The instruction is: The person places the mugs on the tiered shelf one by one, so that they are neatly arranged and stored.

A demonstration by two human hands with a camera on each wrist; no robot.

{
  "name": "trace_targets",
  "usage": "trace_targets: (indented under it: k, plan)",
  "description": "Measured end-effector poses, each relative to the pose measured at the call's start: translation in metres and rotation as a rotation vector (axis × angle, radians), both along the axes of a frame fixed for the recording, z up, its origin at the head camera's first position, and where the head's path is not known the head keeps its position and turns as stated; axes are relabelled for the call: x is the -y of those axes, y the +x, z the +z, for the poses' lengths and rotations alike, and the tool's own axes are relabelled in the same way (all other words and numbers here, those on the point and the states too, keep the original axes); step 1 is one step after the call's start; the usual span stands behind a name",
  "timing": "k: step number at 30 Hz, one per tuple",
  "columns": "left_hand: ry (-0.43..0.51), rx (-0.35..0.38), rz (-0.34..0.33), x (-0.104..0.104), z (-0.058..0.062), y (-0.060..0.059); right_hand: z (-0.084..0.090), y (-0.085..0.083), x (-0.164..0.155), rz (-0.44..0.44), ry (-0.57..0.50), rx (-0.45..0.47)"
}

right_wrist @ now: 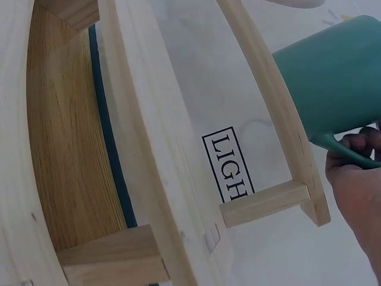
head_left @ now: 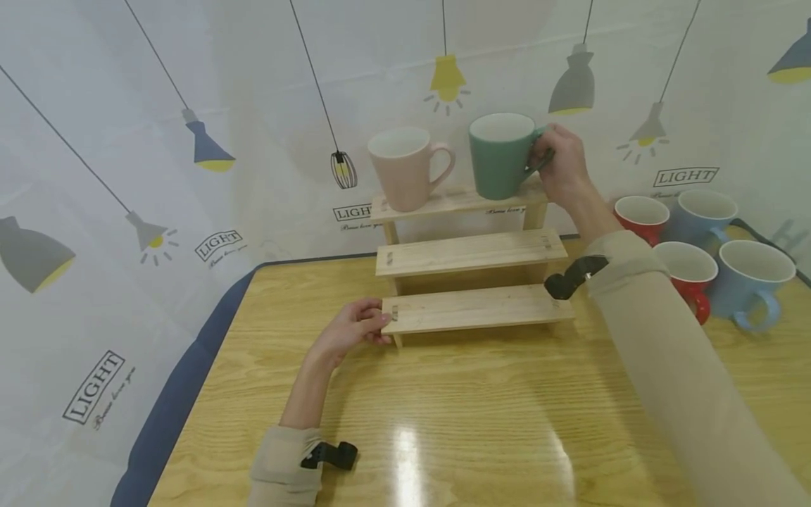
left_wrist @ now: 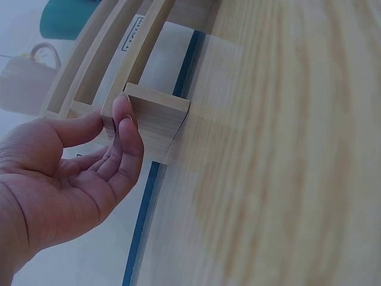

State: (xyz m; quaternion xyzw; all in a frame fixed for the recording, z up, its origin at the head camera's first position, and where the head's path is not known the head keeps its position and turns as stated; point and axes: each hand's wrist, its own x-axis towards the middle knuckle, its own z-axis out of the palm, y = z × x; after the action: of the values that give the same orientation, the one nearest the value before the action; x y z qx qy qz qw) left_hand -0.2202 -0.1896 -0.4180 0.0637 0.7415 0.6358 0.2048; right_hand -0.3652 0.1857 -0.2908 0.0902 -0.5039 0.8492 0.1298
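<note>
Pink mug [head_left: 400,172] beside green mug [head_left: 500,160]; backdrop [head_left: 393,91] behind

Boxed signs [head_left: 94,387] on the sheet [head_left: 272,176] read "LIGHT" in capitals, the shelf [right_wrist: 159,119] covering the last letter of one in the right-wrist view, with small script [head_left: 115,396] beneath ending "love you".

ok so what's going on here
A person's right hand grips a green mug by its handle at the top step of a wooden rack, right of a pink mug. The left hand pinches the left end of the bottom step. Two red mugs and two blue mugs stand on the table to the right.
</note>
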Motion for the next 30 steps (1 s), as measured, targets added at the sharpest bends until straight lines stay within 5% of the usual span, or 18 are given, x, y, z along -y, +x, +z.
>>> trace_targets:
  k: [20, 30]
  plan:
    - [-0.02, -0.012, -0.011, -0.001, 0.001, 0.001, -0.01, 0.028, -0.035, -0.077, 0.435, -0.037]
    - [-0.009, -0.002, 0.0, -0.001, 0.0, 0.001, -0.014, 0.047, -0.056, -0.234, 0.607, 0.008]
